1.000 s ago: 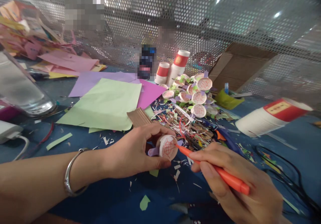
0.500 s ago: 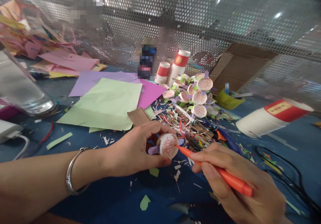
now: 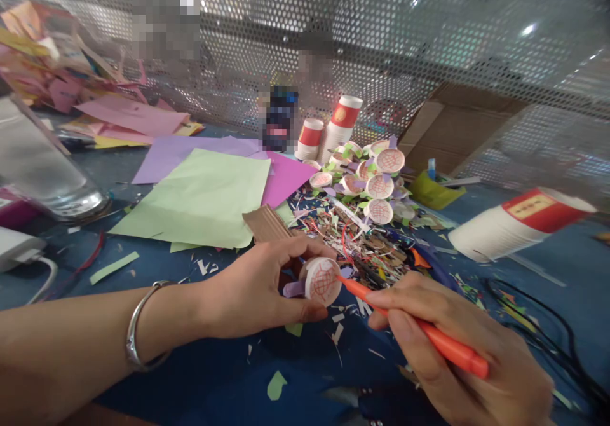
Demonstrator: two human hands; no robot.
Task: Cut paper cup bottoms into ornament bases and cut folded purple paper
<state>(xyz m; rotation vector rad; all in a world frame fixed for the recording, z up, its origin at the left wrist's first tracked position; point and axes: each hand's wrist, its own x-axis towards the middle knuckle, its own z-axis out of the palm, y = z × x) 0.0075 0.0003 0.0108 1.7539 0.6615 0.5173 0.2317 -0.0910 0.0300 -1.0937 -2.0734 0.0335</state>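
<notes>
A small round white paper cup piece (image 3: 323,283), its flat face marked with a red-orange grid of lines, is pinched between the thumb and fingers of my left hand (image 3: 281,286). Purple paper tabs stick out from its sides. My right hand (image 3: 452,343) grips an orange-red marker (image 3: 429,334) like a pen, its tip at the right edge of the lined face; I cannot tell if the tip touches. Behind my hands, similar lined cup pieces (image 3: 380,186) with green and purple tabs are heaped together.
Paper scraps (image 3: 347,241) litter the blue table. Green paper sheets (image 3: 200,197) lie left of the heap. Stacked paper cups (image 3: 519,222) lie on the right, and more cups (image 3: 340,124) stand behind. A glass of water (image 3: 52,165) is at left; black cables (image 3: 538,324) lie right.
The marker and my right hand have shifted slightly right and down, its tip now at the edge of the lined face. My left hand still holds the cup piece almost in place.
</notes>
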